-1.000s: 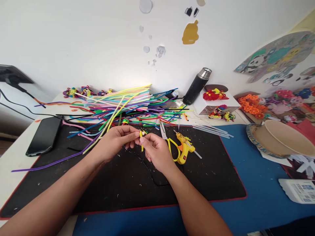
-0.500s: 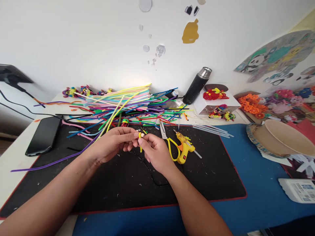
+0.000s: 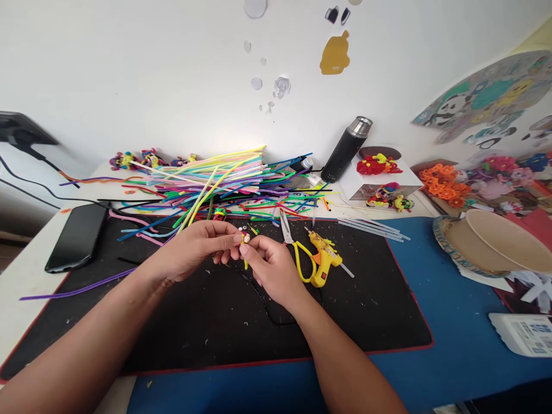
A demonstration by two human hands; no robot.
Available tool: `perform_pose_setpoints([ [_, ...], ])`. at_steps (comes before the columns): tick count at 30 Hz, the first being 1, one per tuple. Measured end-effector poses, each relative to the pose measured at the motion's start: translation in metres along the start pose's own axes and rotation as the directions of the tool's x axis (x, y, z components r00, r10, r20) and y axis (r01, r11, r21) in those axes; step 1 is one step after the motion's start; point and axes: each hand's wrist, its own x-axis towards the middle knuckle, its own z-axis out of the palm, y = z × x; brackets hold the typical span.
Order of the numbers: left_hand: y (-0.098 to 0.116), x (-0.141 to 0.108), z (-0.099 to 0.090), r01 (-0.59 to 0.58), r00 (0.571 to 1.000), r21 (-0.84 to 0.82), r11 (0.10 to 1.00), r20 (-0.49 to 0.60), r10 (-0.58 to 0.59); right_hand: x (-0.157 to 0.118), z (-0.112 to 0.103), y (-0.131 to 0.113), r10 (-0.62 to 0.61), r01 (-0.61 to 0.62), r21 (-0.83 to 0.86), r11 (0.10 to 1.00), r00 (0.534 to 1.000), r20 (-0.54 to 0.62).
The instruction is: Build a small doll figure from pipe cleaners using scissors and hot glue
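Left hand (image 3: 206,248) and right hand (image 3: 275,269), both left of the yellow hot-glue gun (image 3: 324,261), pinch a small, partly hidden yellow chenille-stem piece (image 3: 246,264) between thumbs and fingers. Yellow-handled scissors (image 3: 297,248) lie just left of the gun; a black vacuum flask (image 3: 345,152), behind it.

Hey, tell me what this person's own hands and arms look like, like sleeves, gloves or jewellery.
The left hand and right hand are ungloved, and no rings show on the visible fingers. Both forearms are bare, with no sleeve, watch or bracelet in view.
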Motion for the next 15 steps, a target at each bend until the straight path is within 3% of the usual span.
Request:
perform_pose_setpoints([
  [15, -0.0064, 0.0035, 0.007, -0.046, 0.994, -0.024, 0.999, -0.1, 0.044, 0.0002, -0.0001, 0.0012, -0.001, 0.001, -0.039, 0.999, 1.0, -0.013],
])
